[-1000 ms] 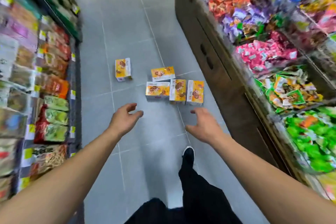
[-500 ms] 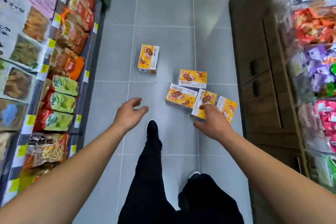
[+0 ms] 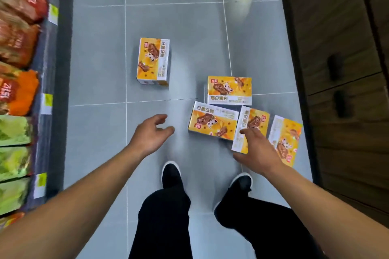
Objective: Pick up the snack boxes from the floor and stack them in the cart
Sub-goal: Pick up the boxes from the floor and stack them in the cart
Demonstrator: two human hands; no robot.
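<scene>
While snack boxes (image 3: 213, 120) lie on floor (image 3: 101, 69), left hand (image 3: 150, 133) released, right hand (image 3: 260, 151) released above them

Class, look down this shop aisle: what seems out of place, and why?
Five yellow snack boxes lie on the grey floor, not on the shelves. One box sits apart; the other four huddle at odd angles near the wooden cabinet. Both hands are open and hold nothing.

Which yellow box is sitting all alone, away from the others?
The snack box nearest the shelves. It lies by itself on the floor, while the other four huddle together by the wooden cabinet.
</scene>
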